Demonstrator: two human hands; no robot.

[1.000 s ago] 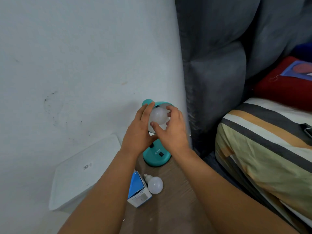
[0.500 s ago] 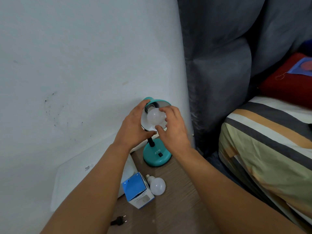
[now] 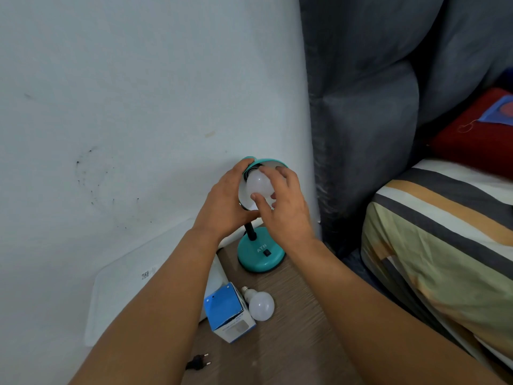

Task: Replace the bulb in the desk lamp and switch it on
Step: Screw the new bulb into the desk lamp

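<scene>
From my remote seat, the head view shows a teal desk lamp (image 3: pixel 261 252) standing on a wood-grain table top (image 3: pixel 294 329), its round base near the table's far edge, close to the white wall (image 3: pixel 138 107). The left hand (image 3: pixel 224 202) cups the lamp's shade (image 3: pixel 266 161) from the left side, fingers curled over the top rim and thumb reaching under it. The right hand (image 3: pixel 283 201) holds a white bulb (image 3: pixel 256 183) that sits in the mouth of the shade; thumb below and fingertips above are curled round the globe. I cannot tell how far the bulb's base is seated in the socket (that part is hidden by the shade and fingers). A black rocker switch (image 3: pixel 266 253) shows on the base, beside the raised letters ATN.

Nearer to me on the table lies a second white bulb (image 3: pixel 259 304) on its side, screw cap pointing away, touching a blue-and-white carton (image 3: pixel 229 312) just to its left. A black two-pin plug (image 3: pixel 198 364) lies loose at the table's near edge. A white flat lid-like panel (image 3: pixel 133 284) leans against the wall left of the table. To the right stand a grey padded headboard (image 3: pixel 374 107) and a striped bed cover (image 3: pixel 444 240).
</scene>
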